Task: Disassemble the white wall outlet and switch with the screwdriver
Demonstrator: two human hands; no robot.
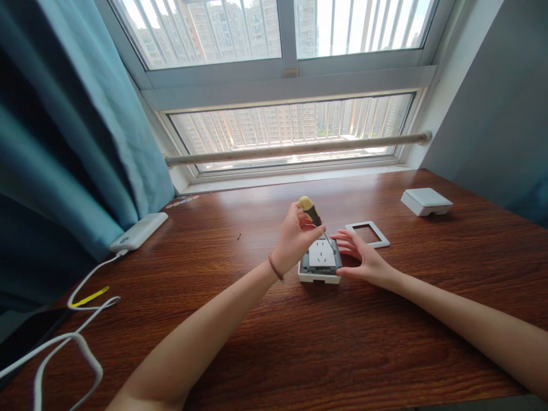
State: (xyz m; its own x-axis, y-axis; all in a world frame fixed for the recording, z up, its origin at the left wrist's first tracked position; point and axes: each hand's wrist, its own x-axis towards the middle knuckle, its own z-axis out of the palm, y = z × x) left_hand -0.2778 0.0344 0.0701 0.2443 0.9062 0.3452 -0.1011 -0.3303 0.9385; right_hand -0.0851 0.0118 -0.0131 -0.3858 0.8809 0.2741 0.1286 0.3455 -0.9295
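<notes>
A white wall socket [321, 254] with a grey mounting frame sits on a white back box on the table. Wrapped round the handle of a yellow and black screwdriver [310, 210] is my left hand [295, 234]. The tool leans, its shaft running down to the right side of the socket, where its tip meets a screw hole. My right hand [363, 260] has its fingers spread, the fingertips and thumb touching the right edge of the socket and box. Just behind that hand lies a white rectangular cover frame [379, 235].
Another white box [427, 201] stands at the back right of the brown wooden table [257, 342]. A small screw [238, 236] lies left of my hands. A white power strip [141, 231] with a looping cable [92, 265] is by the blue curtain [124, 154].
</notes>
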